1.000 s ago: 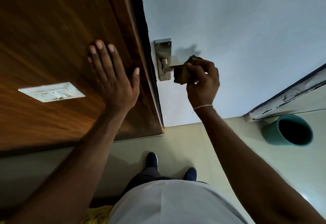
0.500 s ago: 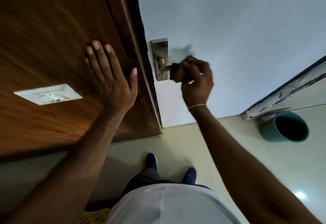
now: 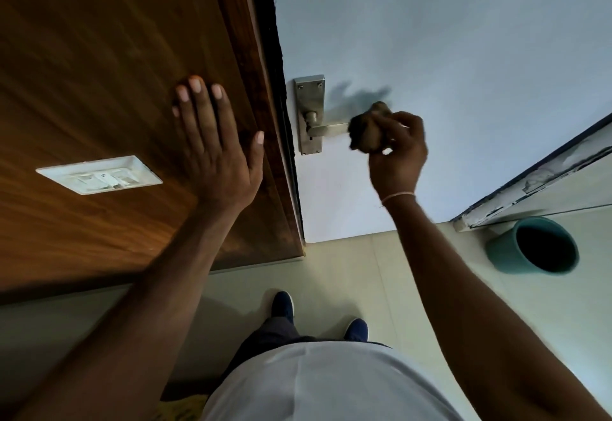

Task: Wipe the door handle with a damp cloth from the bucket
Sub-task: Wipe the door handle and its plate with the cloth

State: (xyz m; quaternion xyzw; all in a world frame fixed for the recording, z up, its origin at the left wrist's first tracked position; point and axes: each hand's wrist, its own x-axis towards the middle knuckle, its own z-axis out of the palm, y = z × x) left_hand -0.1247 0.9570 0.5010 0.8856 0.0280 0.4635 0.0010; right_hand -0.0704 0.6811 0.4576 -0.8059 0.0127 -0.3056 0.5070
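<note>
Fingers (image 3: 405, 122) of the right hand (image 3: 397, 158) clench a bunched brown cloth (image 3: 364, 134) against the door handle (image 3: 328, 129) lever's outer end. Left hand (image 3: 215, 149) lies flat, fingers spread, on the wooden panel (image 3: 99, 56). Teal bucket (image 3: 503, 251) sits well right, below.

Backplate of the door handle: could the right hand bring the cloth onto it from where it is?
Probably yes. The right hand holds the cloth on the lever, and the bare lever leads straight to the backplate with nothing between.
</note>
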